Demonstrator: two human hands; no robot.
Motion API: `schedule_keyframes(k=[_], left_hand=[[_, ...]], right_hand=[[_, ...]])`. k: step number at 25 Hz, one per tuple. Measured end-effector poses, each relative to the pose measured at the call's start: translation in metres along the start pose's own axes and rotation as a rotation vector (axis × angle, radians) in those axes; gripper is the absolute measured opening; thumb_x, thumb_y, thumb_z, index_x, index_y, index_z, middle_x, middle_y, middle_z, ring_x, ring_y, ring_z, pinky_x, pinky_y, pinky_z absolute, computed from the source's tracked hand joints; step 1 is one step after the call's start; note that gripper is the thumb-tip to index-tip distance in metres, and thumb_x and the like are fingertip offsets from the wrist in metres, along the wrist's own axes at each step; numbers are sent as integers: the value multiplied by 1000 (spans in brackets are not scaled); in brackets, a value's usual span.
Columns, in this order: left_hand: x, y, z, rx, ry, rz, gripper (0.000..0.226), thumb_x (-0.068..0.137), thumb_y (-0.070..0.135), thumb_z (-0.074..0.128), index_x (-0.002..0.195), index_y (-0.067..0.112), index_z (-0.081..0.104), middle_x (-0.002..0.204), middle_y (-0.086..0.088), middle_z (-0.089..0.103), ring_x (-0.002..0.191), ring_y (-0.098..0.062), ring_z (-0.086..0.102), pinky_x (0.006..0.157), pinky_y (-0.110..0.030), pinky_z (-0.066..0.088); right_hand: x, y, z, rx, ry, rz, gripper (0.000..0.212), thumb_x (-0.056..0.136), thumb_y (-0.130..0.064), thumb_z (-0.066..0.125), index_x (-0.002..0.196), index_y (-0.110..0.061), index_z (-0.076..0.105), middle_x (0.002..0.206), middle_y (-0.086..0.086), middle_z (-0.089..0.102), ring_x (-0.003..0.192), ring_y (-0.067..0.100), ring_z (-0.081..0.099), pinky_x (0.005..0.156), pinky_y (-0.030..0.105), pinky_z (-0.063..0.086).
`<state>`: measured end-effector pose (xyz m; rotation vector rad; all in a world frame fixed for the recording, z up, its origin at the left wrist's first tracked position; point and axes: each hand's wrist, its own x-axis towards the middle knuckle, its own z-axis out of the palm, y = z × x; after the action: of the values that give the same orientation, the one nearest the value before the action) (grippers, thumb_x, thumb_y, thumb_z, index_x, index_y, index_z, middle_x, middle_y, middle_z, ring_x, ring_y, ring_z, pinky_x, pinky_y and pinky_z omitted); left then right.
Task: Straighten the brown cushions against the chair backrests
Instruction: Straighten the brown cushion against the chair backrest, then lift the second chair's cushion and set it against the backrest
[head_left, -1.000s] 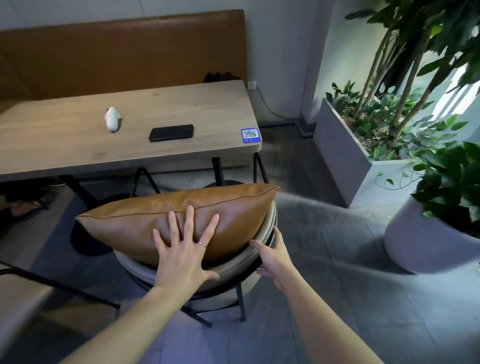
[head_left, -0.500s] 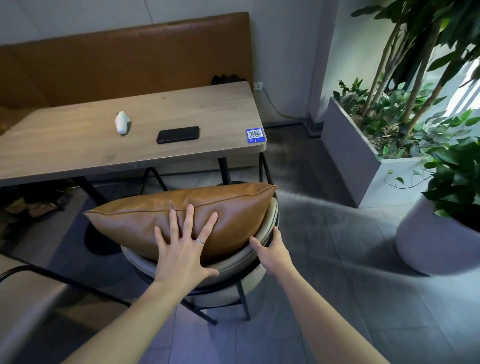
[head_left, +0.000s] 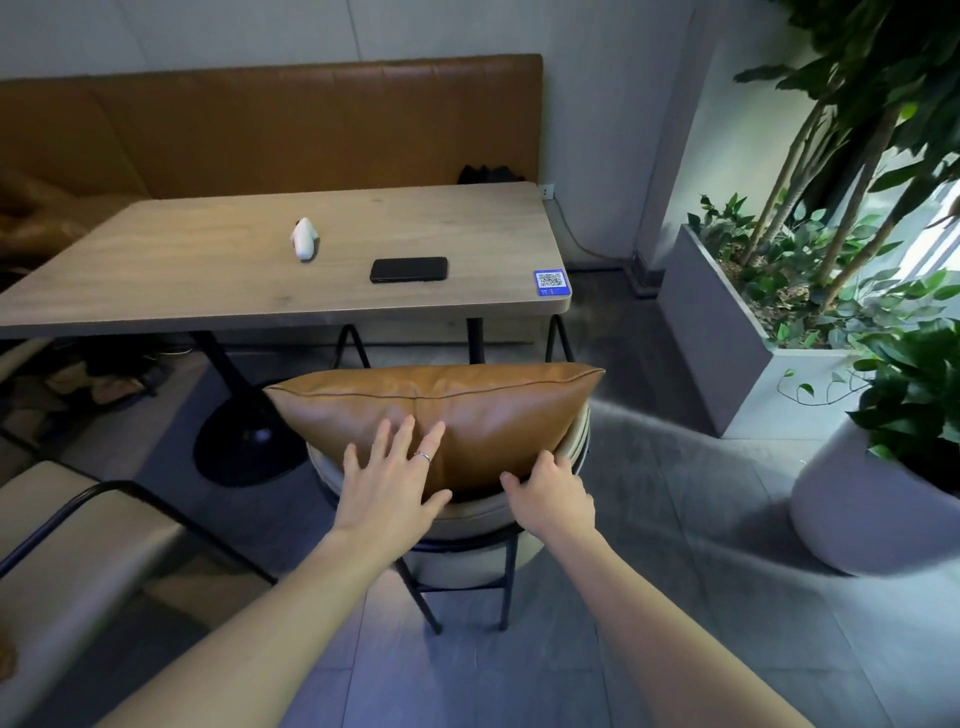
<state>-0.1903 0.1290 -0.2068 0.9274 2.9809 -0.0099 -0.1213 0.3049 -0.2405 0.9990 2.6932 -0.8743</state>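
Observation:
A brown leather cushion (head_left: 493, 410) stands on its long edge inside the curved beige backrest (head_left: 467, 512) of a black-legged chair, with its top seam nearly level. My left hand (head_left: 387, 483) lies flat on the cushion's near face, fingers spread, a ring on one finger. My right hand (head_left: 553, 493) sits at the cushion's lower right edge, where it meets the backrest rim, and its fingers curl onto that edge. The chair seat is hidden behind the cushion.
Just beyond the chair is a wooden table (head_left: 208, 270) with a black phone (head_left: 409, 269), a small white object (head_left: 304, 240) and a QR sticker (head_left: 550, 282). A brown bench (head_left: 260, 130) lines the wall. Another beige chair (head_left: 78, 545) stands at left, a grey planter (head_left: 727, 353) and round pot (head_left: 857, 509) at right.
The cushion has swung from a leftward slant to nearly level within the backrest. My right hand has moved from the backrest rim onto the cushion's lower right edge.

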Motion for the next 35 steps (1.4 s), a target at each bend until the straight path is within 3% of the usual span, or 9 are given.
schedule_keyframes(k=[2, 4, 9, 13, 18, 25, 35], left_hand=[[-17, -18, -14, -15, 25, -4, 62, 99, 50, 46, 154, 26, 31, 162, -6, 31, 151, -30, 19, 117, -58, 20], [-38, -38, -31, -27, 57, -17, 52, 99, 47, 45, 146, 23, 45, 154, -4, 44, 145, -27, 30, 115, -54, 23], [-119, -123, -83, -48, 187, -96, 51, 98, 45, 47, 144, 22, 48, 152, -4, 47, 145, -28, 32, 115, -55, 21], [-200, -216, -134, -52, 279, -218, 53, 98, 45, 47, 146, 22, 46, 154, -5, 46, 145, -28, 33, 114, -55, 24], [-311, -345, -198, -29, 418, -402, 53, 98, 46, 49, 145, 21, 49, 155, -8, 46, 146, -29, 33, 114, -57, 25], [-425, -464, -243, -3, 479, -614, 51, 96, 45, 52, 140, 19, 55, 150, -8, 51, 141, -30, 38, 107, -60, 31], [-437, -558, -206, -64, 386, -764, 50, 98, 46, 48, 141, 20, 52, 152, -5, 48, 142, -27, 36, 110, -58, 30]], right_hand=[[-23, -26, -4, -52, 77, -111, 43, 100, -46, 44, 115, -9, 58, 118, 10, 58, 111, 37, 59, 94, 49, 48], [-50, -58, -4, -71, 161, -232, 38, 101, -42, 43, 110, -10, 61, 110, 8, 62, 105, 35, 62, 91, 48, 49], [-145, -157, 12, -203, 350, -526, 42, 102, -43, 44, 133, -17, 55, 131, 6, 63, 120, 30, 58, 96, 46, 46], [-219, -233, 37, -295, 396, -692, 49, 101, -45, 43, 142, -19, 48, 137, 6, 61, 125, 31, 57, 97, 49, 47], [-320, -349, 57, -321, 383, -847, 56, 101, -46, 41, 149, -19, 39, 142, 7, 56, 128, 33, 52, 99, 52, 44], [-412, -492, 88, -294, 360, -1025, 56, 101, -48, 36, 150, -21, 36, 146, 9, 51, 131, 35, 48, 103, 55, 40], [-406, -567, 190, -237, 123, -1006, 61, 101, -52, 34, 155, -23, 29, 151, 6, 45, 133, 35, 46, 103, 56, 39]])
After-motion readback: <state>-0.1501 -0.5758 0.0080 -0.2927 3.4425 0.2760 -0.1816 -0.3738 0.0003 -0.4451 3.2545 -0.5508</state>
